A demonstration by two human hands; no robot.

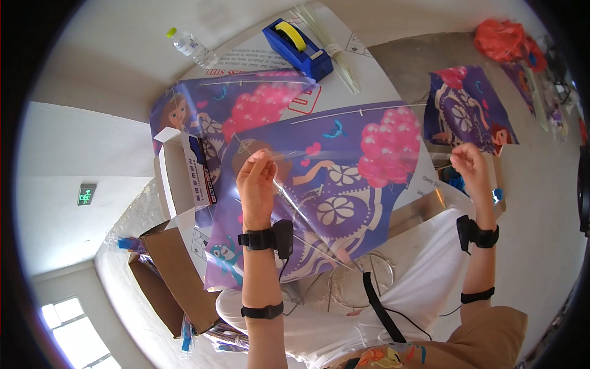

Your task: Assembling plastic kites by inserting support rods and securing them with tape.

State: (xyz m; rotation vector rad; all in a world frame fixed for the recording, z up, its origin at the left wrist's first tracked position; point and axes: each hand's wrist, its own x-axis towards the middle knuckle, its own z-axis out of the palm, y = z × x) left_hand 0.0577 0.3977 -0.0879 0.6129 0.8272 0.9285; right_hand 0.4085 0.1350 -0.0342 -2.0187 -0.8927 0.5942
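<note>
A purple kite (335, 209) printed with a doll-like figure and pink balloons lies across the table in front of me. Thin pale rods run along its top edge and diagonally over it. Over its left part, my left hand (257, 175) is raised with thumb and fingers pinched together; what they hold, if anything, is too small to make out. My right hand (471, 161) is off to the right, beyond the kite's edge, its fingers also closed in a pinch. Nothing I can name shows between them. A similar kite (196, 104) lies partly under the first one, at the far left.
A blue tape dispenser (298, 49) with yellow tape stands at the back beside a bundle of pale rods (329, 49). A clear bottle (192, 48) is behind. An open white box (175, 169) and a brown carton (178, 277) are left. Another printed sheet (464, 107) lies right.
</note>
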